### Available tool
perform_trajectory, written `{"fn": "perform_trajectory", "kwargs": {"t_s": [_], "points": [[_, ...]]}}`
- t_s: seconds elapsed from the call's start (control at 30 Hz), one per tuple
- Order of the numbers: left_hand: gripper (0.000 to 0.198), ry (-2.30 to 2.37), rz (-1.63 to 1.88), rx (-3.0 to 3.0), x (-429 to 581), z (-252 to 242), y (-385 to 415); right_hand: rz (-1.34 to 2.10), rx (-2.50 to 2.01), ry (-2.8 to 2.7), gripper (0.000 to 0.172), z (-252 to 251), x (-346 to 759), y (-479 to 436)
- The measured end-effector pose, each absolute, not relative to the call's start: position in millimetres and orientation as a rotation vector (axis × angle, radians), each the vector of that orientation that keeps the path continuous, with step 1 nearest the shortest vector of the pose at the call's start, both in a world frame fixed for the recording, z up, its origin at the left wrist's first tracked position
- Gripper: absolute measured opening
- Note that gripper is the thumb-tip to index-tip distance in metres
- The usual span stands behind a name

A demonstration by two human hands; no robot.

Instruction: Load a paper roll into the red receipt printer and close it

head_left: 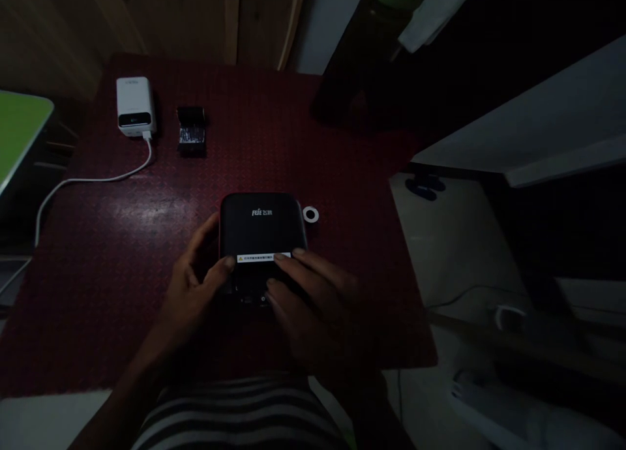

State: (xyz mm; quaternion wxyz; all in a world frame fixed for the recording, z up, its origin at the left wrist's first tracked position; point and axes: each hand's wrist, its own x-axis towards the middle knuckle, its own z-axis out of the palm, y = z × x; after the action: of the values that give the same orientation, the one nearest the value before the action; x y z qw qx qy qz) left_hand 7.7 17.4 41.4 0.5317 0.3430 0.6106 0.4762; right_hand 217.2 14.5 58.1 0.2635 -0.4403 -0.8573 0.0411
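Black rounded-corner plastic unit [261, 225], FEIE on its lid and a yellow-marked warning label across the near part, sits on a dark red tabletop [112, 254]. Looks stiff, compact, fairly heavy for its size; the smooth casing may slip, so the side walls seem the best hold. Left hand [193, 293] curves around the near left corner, thumb on the lid; right hand [313, 306] lies spread over the near edge. Grip wide; cannot tell if clamped or merely touching. Just beside, a small white ring [310, 214]; farther off, a white power bank [135, 104] with white cable [98, 178] and a small black-and-silver packet [191, 130].
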Motion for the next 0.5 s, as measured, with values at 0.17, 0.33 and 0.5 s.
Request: {"fn": "perform_trajectory", "kwargs": {"t_s": [0.17, 0.33, 0.5], "points": [[0.073, 1.457, 1.14, 0.902, 4.6, 41.1, 18.7, 0.195, -1.116, -2.267, 0.018, 57.5, 214.5, 24.0], [0.073, 1.484, 1.14, 0.896, 3.5, 36.6, 17.1, 0.318, -1.105, -2.21, 0.016, 52.7, 217.5, 22.4], [0.073, 1.427, 1.138, 0.879, -2.0, 29.5, 1.0, 0.368, -1.218, -1.99, 0.034, 39.8, 233.3, 10.1]]}}
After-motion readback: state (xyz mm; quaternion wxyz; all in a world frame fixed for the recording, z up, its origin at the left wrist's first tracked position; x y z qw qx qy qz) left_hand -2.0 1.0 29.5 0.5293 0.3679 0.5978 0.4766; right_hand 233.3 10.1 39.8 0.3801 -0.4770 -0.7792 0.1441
